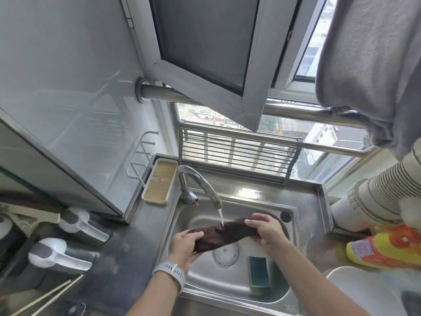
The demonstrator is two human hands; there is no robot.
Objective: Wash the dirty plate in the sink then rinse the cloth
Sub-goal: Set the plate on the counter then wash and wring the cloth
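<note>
Both hands, left hand (pixel 185 244) and right hand (pixel 265 231), have fingers wrapped tight around the ends of the rolled brown cloth (pixel 224 234) over the sink (pixel 303 226), under the faucet (pixel 200 181) stream. This looks like the rinsing step; wringing seems next.

No text can be read anywhere. The yellow and orange bottle (pixel 385 250) at the right edge of the frame carries a pale label, but its print is too blurred to make out. An embossed mark on the sink (pixel 289 307) rim, bottom centre, may be a brand stamp; it is illegible.
</note>
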